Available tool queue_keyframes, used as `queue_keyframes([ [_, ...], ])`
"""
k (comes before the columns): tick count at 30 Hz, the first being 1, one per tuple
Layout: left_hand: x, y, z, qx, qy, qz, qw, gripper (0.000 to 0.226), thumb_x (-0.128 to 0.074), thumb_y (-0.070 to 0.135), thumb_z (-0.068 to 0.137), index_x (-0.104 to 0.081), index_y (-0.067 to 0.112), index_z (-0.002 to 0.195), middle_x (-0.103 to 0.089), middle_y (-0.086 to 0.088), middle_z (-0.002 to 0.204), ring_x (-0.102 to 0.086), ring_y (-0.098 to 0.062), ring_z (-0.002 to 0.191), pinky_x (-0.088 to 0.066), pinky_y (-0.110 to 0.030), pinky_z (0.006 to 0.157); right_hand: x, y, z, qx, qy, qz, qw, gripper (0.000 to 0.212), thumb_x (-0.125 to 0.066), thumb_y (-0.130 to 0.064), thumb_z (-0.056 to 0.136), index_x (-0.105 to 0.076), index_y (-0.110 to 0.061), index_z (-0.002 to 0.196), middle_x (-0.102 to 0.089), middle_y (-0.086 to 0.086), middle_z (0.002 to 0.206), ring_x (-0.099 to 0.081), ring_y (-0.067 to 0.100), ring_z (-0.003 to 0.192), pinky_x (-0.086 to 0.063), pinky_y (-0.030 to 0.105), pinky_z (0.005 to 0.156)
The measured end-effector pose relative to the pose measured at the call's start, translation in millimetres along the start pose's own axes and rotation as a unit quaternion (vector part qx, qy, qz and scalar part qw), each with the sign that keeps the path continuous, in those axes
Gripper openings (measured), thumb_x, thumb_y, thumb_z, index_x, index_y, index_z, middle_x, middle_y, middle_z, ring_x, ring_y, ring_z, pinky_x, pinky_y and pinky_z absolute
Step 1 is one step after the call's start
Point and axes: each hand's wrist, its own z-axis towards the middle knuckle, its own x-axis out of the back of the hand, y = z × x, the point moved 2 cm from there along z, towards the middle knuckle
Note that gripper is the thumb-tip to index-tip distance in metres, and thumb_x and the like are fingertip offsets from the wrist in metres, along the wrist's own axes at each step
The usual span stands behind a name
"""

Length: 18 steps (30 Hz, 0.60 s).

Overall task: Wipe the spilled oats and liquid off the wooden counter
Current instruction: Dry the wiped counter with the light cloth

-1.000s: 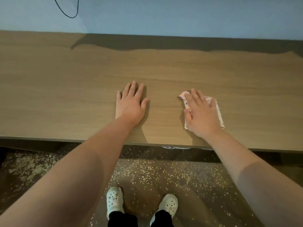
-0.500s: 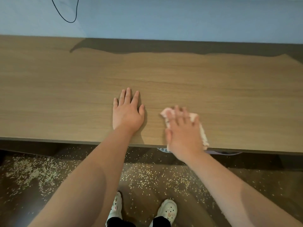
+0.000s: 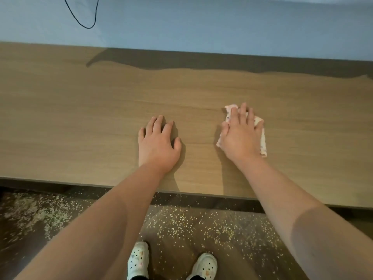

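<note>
The wooden counter (image 3: pixel 80 118) runs across the view, and I see no oats or liquid on its surface. My right hand (image 3: pixel 241 136) presses flat on a small pink-and-white patterned cloth (image 3: pixel 262 142), fingers fairly straight; the cloth shows at the fingertips and along the hand's right side. My left hand (image 3: pixel 157 145) rests palm down on the bare wood to the left of it, fingers relaxed and holding nothing. Spilled oats (image 3: pixel 191 221) lie scattered on the dark floor below the counter's front edge.
A blue wall (image 3: pixel 222 23) backs the counter, with a black cable loop (image 3: pixel 84 19) hanging at upper left. A thicker patch of oats (image 3: pixel 36 211) lies on the floor at left. My two white clogs (image 3: pixel 203 265) stand near the bottom of the view.
My right hand slid the cloth toward the front edge and to the left, then back away from the edge and to the right. My left hand stayed flat in place.
</note>
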Motion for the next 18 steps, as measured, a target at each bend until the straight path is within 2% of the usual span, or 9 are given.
queue_keyframes([
  [2, 6, -1, 8, 0.010, 0.015, -0.017, 1.000, 0.050, -0.045, 0.040, 0.095, -0.048, 0.019, 0.140, -0.041, -0.008, 0.149, -0.032, -0.027, 0.138, -0.024, -0.044, 0.115, -6, -15, -31, 0.100, -0.023, -0.024, 0.994, 0.059, -0.013, -0.036, 0.102, 0.003, -0.016, 0.155, 0.016, 0.005, 0.162, 0.014, 0.024, 0.149, 0.002, 0.050, 0.121],
  [4, 16, -4, 25, 0.035, 0.053, -0.069, 0.996, 0.044, -0.047, 0.033, 0.094, -0.052, 0.013, 0.133, -0.054, -0.010, 0.131, -0.044, -0.029, 0.121, -0.036, -0.042, 0.104, -6, -14, -51, 0.146, -0.059, -0.036, 0.987, 0.058, -0.008, -0.036, 0.101, 0.011, -0.018, 0.153, 0.027, 0.000, 0.157, 0.024, 0.020, 0.146, 0.006, 0.047, 0.121],
  [5, 19, -6, 33, 0.047, 0.076, -0.092, 0.992, 0.046, -0.048, 0.030, 0.094, -0.050, 0.012, 0.136, -0.055, -0.010, 0.129, -0.046, -0.029, 0.120, -0.037, -0.042, 0.103, -5, -11, -53, 0.152, -0.069, -0.038, 0.985, 0.058, -0.006, -0.036, 0.100, 0.013, -0.019, 0.152, 0.029, -0.002, 0.155, 0.026, 0.019, 0.145, 0.007, 0.046, 0.121],
  [7, 19, -10, 47, 0.075, 0.096, -0.110, 0.986, 0.057, -0.047, 0.028, 0.095, -0.036, 0.013, 0.149, -0.047, -0.012, 0.143, -0.039, -0.031, 0.133, -0.030, -0.043, 0.113, -4, -8, -49, 0.159, -0.076, -0.050, 0.983, 0.059, -0.004, -0.037, 0.097, 0.017, -0.020, 0.150, 0.028, -0.004, 0.155, 0.026, 0.018, 0.145, 0.009, 0.045, 0.121],
  [10, 6, -12, 60, 0.104, 0.039, -0.058, 0.992, 0.065, -0.035, 0.037, 0.101, -0.011, 0.020, 0.158, -0.013, -0.010, 0.165, -0.006, -0.027, 0.152, -0.007, -0.045, 0.123, -5, -14, -29, 0.163, -0.064, -0.059, 0.983, 0.061, -0.004, -0.037, 0.096, 0.013, -0.021, 0.152, 0.021, -0.005, 0.159, 0.019, 0.019, 0.148, 0.007, 0.045, 0.121],
  [12, 1, -12, 65, 0.102, 0.016, -0.028, 0.994, 0.065, -0.031, 0.041, 0.101, -0.008, 0.022, 0.159, -0.002, -0.009, 0.166, 0.003, -0.024, 0.153, -0.002, -0.046, 0.123, -4, -18, -7, 0.164, -0.053, -0.057, 0.983, 0.060, -0.010, -0.035, 0.099, 0.006, -0.022, 0.155, 0.012, -0.005, 0.163, 0.012, 0.020, 0.150, 0.004, 0.046, 0.121],
  [15, 2, -11, 65, 0.099, 0.009, -0.023, 0.995, 0.065, -0.030, 0.042, 0.101, -0.008, 0.023, 0.159, 0.000, -0.008, 0.166, 0.005, -0.024, 0.153, 0.000, -0.046, 0.122, -4, -27, 27, 0.158, -0.027, -0.027, 0.987, 0.058, -0.024, -0.030, 0.100, -0.011, -0.022, 0.155, -0.006, -0.001, 0.164, -0.004, 0.024, 0.151, -0.004, 0.049, 0.120],
  [18, 1, -11, 65, 0.101, 0.000, -0.022, 0.995, 0.064, -0.029, 0.042, 0.101, -0.009, 0.023, 0.159, 0.001, -0.008, 0.166, 0.006, -0.024, 0.153, 0.001, -0.046, 0.123, -4, -43, 57, 0.152, -0.015, -0.016, 0.988, 0.055, -0.031, -0.026, 0.100, -0.019, -0.016, 0.153, -0.011, 0.004, 0.163, -0.009, 0.027, 0.150, -0.007, 0.050, 0.119],
])
